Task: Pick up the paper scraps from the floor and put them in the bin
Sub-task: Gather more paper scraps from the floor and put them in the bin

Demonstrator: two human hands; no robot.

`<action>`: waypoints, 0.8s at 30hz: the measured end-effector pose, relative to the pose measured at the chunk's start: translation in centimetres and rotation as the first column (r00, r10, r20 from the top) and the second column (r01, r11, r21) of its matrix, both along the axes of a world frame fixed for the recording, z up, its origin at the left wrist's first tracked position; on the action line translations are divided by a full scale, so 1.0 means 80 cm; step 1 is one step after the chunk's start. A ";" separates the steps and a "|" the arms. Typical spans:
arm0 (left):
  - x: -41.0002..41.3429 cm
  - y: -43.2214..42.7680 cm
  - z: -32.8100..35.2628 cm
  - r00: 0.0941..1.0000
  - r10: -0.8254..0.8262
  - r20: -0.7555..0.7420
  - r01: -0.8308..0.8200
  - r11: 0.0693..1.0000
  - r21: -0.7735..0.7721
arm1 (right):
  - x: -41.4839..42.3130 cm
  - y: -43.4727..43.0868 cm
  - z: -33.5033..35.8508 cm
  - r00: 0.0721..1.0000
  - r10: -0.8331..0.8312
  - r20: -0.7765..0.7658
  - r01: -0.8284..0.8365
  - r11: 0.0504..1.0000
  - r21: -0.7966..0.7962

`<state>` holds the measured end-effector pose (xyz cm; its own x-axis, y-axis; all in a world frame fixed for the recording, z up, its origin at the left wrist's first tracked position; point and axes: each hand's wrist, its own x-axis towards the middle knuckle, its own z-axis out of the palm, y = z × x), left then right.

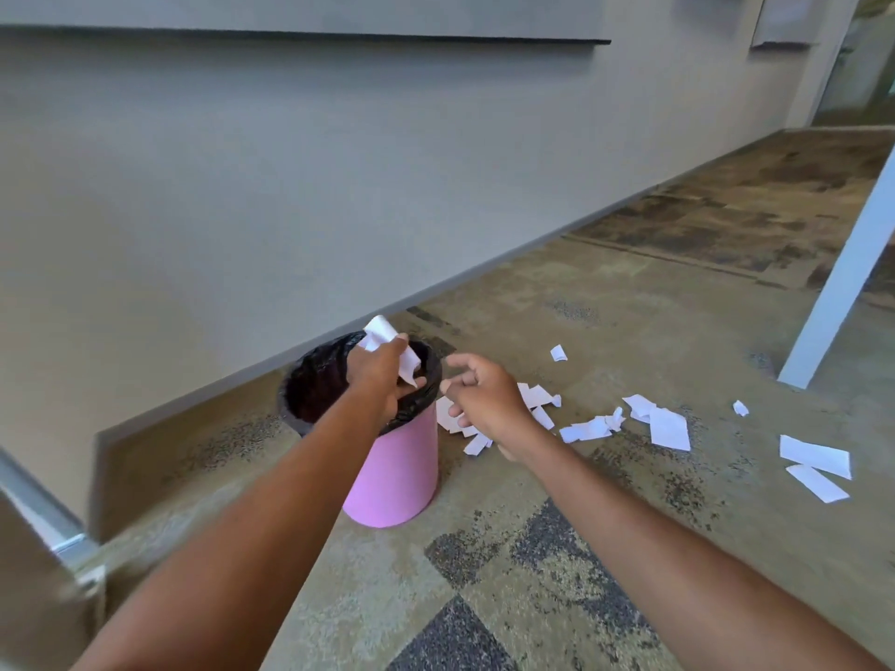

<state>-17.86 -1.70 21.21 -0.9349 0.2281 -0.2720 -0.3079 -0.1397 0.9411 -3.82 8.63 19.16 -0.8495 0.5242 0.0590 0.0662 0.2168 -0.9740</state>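
**Squarely over the bin, a fistful of paper**

So, the person's left hand [375,380] is stretched out above the mouth of the pink bin [397,472], fingers and thumb curled tight round a wad of paper [387,339]. The wad is longer than it is wide. Its long axis slants, with the upper end poking out above the knuckles towards the wall [290,186] and the lower end pointing down past the thumb into the opening. None of it touches the rim.

The bin stands upright on the carpet [557,573], mouth facing up, just out from the foot of the wall. A black liner [315,375] is folded over its rim.

The right hand [479,394] hangs in the air just to the right of the bin's rim, at about the same height as the left. Its fingers are loosely curled and spread a little, the forefinger reaching furthest forward, and it has hold of nothing.

Below and beyond that hand, loose scraps [668,426] lie flat on the carpet in a ragged band that starts against the bin's right side and runs away to the right. Those nearest the bin overlap in a small heap, partly hidden by the right hand. The two largest strips lie well apart from the bin at the far right, both slanting the same way. One small piece sits alone behind the band. A white post [842,278] rises at a lean beyond them.
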 end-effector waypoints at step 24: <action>-0.011 0.025 -0.015 0.881 -0.071 -0.468 -0.193 0.849 -0.493 | 0.083 0.163 -0.217 0.863 -0.245 0.442 0.160 0.962 0.221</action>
